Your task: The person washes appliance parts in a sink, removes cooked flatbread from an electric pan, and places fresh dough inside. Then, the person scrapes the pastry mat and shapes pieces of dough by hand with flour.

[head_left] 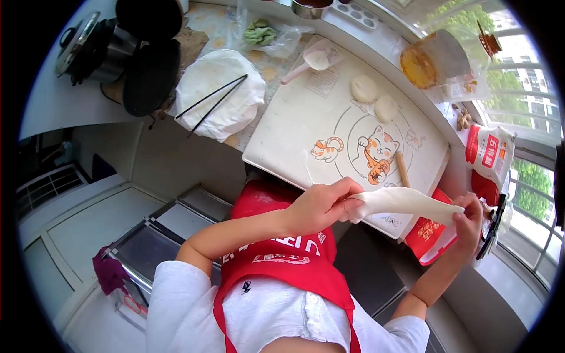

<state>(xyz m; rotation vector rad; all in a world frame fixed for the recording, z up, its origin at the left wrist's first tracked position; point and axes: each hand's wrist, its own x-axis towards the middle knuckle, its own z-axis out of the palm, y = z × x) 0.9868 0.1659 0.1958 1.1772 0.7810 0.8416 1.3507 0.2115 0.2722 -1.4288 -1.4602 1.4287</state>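
A long, flat strip of white dough [406, 201] hangs stretched between both hands above the near right edge of the white mat [288, 135] with cat drawings. My left hand [334, 206] is closed round the dough's left end. At its right end, my right hand [468, 217] pinches the dough between thumb and fingers. Beyond the strip, a wooden rolling pin [402, 169] lies on the mat. Two round pieces of dough, one [364, 89] beside the other [386, 109], rest near the mat's back edge. A pink scoop [303, 66] with white powder is at the back left.
Two black chopsticks [212, 105] lie across a white cloth-covered round container [203, 76] on the left. Farther left are a black pan [151, 79] and a steel pot [112, 56]. A flour bag [489, 154] and a red bag [425, 236] stand at the right.
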